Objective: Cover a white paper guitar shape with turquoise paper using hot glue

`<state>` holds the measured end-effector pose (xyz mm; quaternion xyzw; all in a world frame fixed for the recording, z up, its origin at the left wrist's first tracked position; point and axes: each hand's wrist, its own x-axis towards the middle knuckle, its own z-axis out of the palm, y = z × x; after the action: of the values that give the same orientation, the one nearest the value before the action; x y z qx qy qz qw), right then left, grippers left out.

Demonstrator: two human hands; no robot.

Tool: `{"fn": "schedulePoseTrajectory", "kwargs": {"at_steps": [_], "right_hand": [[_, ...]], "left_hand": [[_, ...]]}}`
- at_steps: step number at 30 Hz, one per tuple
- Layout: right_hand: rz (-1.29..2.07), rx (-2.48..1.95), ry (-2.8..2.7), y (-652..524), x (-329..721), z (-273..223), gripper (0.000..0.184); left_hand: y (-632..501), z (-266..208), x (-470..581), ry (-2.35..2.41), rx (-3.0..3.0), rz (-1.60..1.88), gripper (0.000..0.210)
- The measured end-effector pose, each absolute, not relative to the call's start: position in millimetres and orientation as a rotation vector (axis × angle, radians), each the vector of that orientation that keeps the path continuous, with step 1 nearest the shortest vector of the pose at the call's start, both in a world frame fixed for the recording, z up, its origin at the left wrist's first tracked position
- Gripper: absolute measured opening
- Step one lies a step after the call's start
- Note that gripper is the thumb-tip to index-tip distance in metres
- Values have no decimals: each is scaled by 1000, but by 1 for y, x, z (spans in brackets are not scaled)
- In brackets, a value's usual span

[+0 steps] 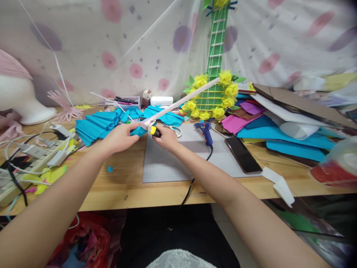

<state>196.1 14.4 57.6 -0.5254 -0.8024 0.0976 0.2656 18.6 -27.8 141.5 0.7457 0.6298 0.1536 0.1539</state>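
Note:
Held up over the table's left-middle part, my left hand (120,139) is closed, thumb forward, on blue crepe paper (138,131). My right hand (167,138) is wrapped round the black and yellow handle of a pair of scissors (153,130). Its blades point left, close to my left thumb and the blue paper. A long pale stick (185,98) slants from this spot up to the right, in front of a green paper guitar (214,67) with yellow flowers. Whether a finger holds the stick's lower end is hidden. Pleated blue paper (97,125) spreads left of my hands.
A blue glue gun (205,133) and a phone (243,154) lie on the grey cutting mat (167,169). Coloured paper sheets (281,132) pile up on the right, beside a plastic cup (336,167). A power strip with cables (33,154) is at left.

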Motion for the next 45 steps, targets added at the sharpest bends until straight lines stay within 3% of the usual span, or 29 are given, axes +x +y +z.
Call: {"fn": "schedulePoseTrajectory", "kwargs": {"at_steps": [11, 45], "right_hand": [[170, -1439, -2173, 24, 206, 51, 29], [63, -1238, -2312, 46, 234, 38, 26]], "left_hand": [[-29, 141, 13, 1801, 2158, 409, 55], [-36, 141, 14, 1647, 2289, 327, 57]]}}
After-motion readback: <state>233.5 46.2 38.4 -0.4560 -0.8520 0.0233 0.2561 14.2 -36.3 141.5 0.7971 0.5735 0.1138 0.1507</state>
